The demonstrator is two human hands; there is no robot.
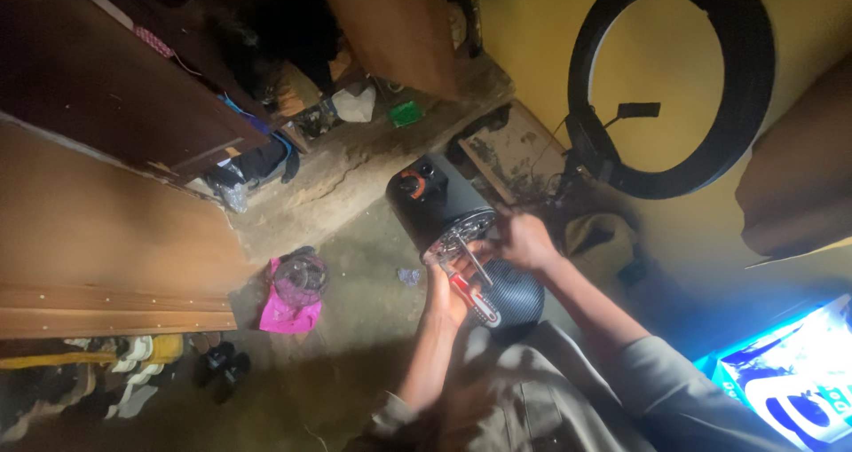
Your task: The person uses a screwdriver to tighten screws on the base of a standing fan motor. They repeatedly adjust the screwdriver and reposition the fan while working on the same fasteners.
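A black cylindrical speaker [435,199] with an orange knob [409,184] and a mesh grille lies tilted on the floor in front of me. My left hand [444,294] grips a red-handled tool [477,303], its tip against a shiny metal part [461,235] on the speaker's side. My right hand [525,241] rests on the speaker's upper edge next to that metal part, fingers curled on it. What kind of tool it is stays unclear in the dim light.
A black ring light [674,79] leans on the yellow wall. A pink cloth [286,310] with a mesh object lies on the floor to the left. Wooden furniture [98,212] and shoes [133,354] fill the left; a glowing blue box [790,381] sits lower right.
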